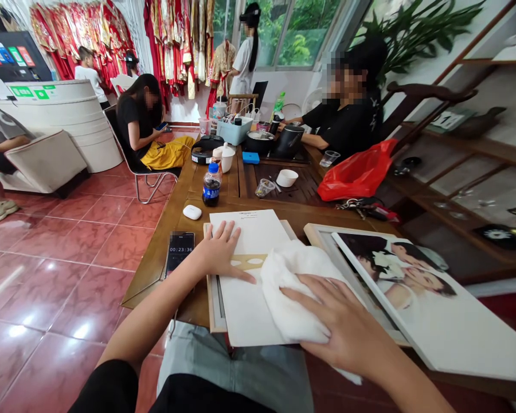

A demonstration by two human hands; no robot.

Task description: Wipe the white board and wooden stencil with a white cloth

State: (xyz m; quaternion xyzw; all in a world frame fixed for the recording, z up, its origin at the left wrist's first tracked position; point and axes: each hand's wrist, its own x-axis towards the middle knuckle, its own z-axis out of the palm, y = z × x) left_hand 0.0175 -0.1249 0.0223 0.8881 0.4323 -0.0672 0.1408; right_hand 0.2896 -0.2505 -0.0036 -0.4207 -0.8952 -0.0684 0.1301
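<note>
My left hand point(218, 252) lies flat with its fingers spread on the upper left part of a white panel point(251, 318) with a tan band across it. Bunched under my right hand point(341, 315) is a white cloth point(290, 312), gripped by the curled fingers and resting on the panel's right side. The panel sits on a pale wooden frame point(216, 307) at the table's near edge. To the right, a printed photo panel point(417, 281) of two people lies tilted over a second pale frame point(316, 234). The cloth hides part of the tan band.
A phone point(180, 252) showing a timer, a white earbud case point(192, 213) and a dark drink bottle point(211, 186) stand left. Farther back are a white bowl point(286, 178), a plastic cup point(264, 187) and a red bag point(361, 175). A person point(348, 109) sits across the table.
</note>
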